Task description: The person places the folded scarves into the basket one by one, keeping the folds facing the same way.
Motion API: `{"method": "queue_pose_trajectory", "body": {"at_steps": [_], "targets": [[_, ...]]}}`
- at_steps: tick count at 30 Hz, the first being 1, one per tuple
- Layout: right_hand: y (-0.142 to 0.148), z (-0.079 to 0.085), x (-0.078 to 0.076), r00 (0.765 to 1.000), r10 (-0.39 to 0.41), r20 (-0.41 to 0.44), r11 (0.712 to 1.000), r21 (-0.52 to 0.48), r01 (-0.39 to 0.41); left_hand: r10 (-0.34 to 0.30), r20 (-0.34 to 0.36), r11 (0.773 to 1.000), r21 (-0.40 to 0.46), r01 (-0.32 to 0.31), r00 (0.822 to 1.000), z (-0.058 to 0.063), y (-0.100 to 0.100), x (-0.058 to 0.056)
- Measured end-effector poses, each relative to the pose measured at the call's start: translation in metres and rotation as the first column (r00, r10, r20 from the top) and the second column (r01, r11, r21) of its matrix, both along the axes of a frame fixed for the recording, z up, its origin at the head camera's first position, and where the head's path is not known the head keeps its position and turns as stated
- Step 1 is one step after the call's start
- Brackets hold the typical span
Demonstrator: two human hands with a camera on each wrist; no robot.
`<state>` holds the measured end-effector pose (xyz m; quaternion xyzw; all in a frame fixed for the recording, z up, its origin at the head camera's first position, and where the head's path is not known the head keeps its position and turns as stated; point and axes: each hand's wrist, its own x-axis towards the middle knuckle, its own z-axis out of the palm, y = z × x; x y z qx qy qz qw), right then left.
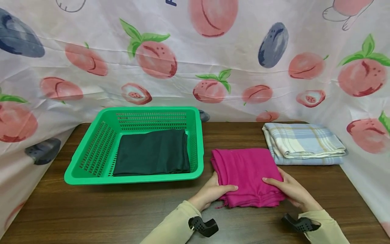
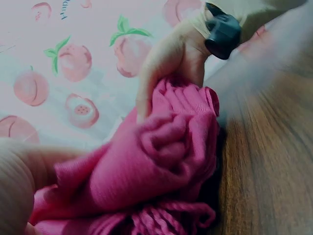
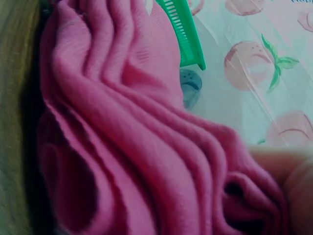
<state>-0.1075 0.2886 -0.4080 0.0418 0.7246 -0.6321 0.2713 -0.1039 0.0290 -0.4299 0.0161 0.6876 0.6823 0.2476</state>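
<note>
A folded magenta scarf (image 1: 246, 176) with twisted fringe is between both hands at the right of the head view. My left hand (image 1: 211, 189) grips its left side, thumb on top and the other fingers hidden beneath. On the opposite side my right hand (image 1: 294, 189) holds the scarf the same way, thumb across the top. The left wrist view shows the layered folds of the scarf (image 2: 142, 166) and the right hand (image 2: 168, 61) at the far end. Stacked layers of the scarf (image 3: 146, 127) fill much of the right wrist view, with the right thumb (image 3: 288, 181) at the edge.
A green plastic basket (image 1: 71, 176) stands at the left on the wooden table (image 1: 122, 217), with a folded dark cloth (image 1: 152, 152) inside. A folded plaid cloth (image 1: 307, 142) lies at the back right. A fruit-print curtain (image 1: 176, 95) hangs behind and beside the table.
</note>
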Motion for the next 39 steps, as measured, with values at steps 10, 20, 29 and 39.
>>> {"method": "queue_pose_trajectory", "body": {"at_steps": [10, 20, 29, 39], "targets": [[-0.005, 0.009, 0.009, 0.996, -0.072, -0.043, 0.997, -0.025, 0.071, -0.012, -0.005, 0.999, 0.041, 0.012, 1.0, 0.003, -0.004, 0.004], [-0.002, 0.019, 0.011, 0.994, -0.093, -0.055, 0.994, -0.066, 0.089, -0.027, -0.03, 0.998, 0.053, 0.028, 0.999, 0.011, -0.002, 0.005], [0.003, 0.029, 0.016, 0.984, -0.16, -0.078, 0.979, -0.143, 0.148, -0.048, -0.059, 0.997, 0.063, 0.052, 0.997, 0.029, 0.001, 0.006], [0.003, 0.044, 0.017, 0.973, -0.208, -0.096, 0.951, -0.253, 0.178, -0.085, -0.166, 0.993, 0.068, 0.097, 0.983, 0.059, -0.002, 0.004]]}}
